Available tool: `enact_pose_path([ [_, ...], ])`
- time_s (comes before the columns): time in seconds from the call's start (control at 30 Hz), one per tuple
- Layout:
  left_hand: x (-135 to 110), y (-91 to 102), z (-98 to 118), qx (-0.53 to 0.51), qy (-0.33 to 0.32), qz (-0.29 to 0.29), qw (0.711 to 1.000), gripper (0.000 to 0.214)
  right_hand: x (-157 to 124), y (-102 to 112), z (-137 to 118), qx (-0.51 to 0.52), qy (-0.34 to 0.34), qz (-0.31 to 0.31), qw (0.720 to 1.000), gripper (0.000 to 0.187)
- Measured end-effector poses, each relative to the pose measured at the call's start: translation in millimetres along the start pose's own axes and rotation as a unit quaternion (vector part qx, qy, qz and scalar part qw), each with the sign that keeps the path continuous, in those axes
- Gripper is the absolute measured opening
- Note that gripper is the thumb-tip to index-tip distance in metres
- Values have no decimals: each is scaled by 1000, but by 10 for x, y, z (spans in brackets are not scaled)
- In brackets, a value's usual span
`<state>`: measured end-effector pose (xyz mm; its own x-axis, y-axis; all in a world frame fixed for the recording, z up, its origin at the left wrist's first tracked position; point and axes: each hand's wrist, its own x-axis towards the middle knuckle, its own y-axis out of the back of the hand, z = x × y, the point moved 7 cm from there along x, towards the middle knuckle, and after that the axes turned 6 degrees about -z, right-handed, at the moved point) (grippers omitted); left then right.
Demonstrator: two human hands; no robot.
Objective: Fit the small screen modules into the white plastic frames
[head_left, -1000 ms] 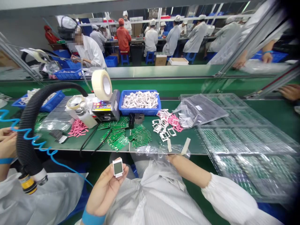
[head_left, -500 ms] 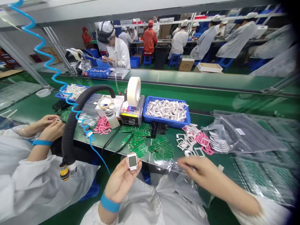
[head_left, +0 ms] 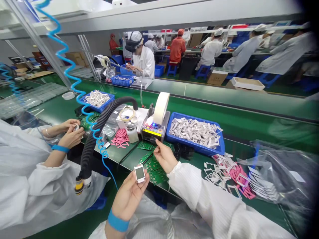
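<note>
White frame point(head_left: 136, 173) already surrounds the small screen point(head_left: 140, 173), grasped in the left hand point(head_left: 127, 196). At the tape dispenser point(head_left: 152, 133), the right hand point(head_left: 165, 156) has bent fingers; whether they grip anything, I cannot tell. Loose frames point(head_left: 195, 131) and green boards point(head_left: 154, 168) lie unassembled.

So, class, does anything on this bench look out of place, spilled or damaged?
Slightly: loose white frames lie scattered beside the nearer blue bin of similar pieces, some overlapping pink strips. It looks untidy, perhaps deliberate; no damage is visible.

Nothing legible — yellow label point(head_left: 152, 132) (on dispenser point(head_left: 155, 127)) too small.
</note>
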<state>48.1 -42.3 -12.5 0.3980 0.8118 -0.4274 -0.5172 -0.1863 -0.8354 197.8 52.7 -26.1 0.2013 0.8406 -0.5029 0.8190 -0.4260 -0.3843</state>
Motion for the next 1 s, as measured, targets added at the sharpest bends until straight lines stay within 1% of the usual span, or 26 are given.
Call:
enact_pose_path([
  [0.07,10,-7,29,1,-6,7,1000,21,-1,-33,-49,-9,6,3,1000,28],
  [0.13,31,-22,60,-6,-19,16,1000,20,-98,-58,-114,-26,17,-8,999,23],
  [0.2,58,-50,78,-20,-32,26,999,20,-318,-62,-196,-48,37,-39,997,21],
  [0.3,102,-149,48,-37,-44,23,998,16,-806,-37,-340,-100,85,-111,985,23],
  [0.33,113,-202,20,-37,-45,14,998,14,-975,-47,-393,-147,115,-145,972,23],
  [0.4,127,-327,-60,-25,-37,-15,999,12,-1259,-88,-471,-263,185,-202,925,23],
  [0.43,128,-390,-106,-15,-31,-31,999,12,-1354,-104,-498,-315,220,-211,899,22],
  [0.47,124,-448,-148,-4,-26,-46,999,14,-1411,-107,-524,-355,251,-206,877,21],
  [0.53,110,-534,-209,15,-25,-65,997,19,-1437,-79,-591,-391,302,-161,854,17],
  [0.6,94,-583,-240,24,-29,-72,997,21,-1419,-46,-666,-408,344,-112,838,15],
  [0.7,78,-610,-258,28,-30,-75,996,19,-1382,-9,-737,-411,366,-77,831,15],
  [0.87,72,-629,-282,28,-19,-99,994,19,-1348,14,-750,-401,340,-86,846,15],
  [1.0,68,-625,-293,34,-16,-105,994,17,-1327,7,-739,-406,319,-108,850,16],
])
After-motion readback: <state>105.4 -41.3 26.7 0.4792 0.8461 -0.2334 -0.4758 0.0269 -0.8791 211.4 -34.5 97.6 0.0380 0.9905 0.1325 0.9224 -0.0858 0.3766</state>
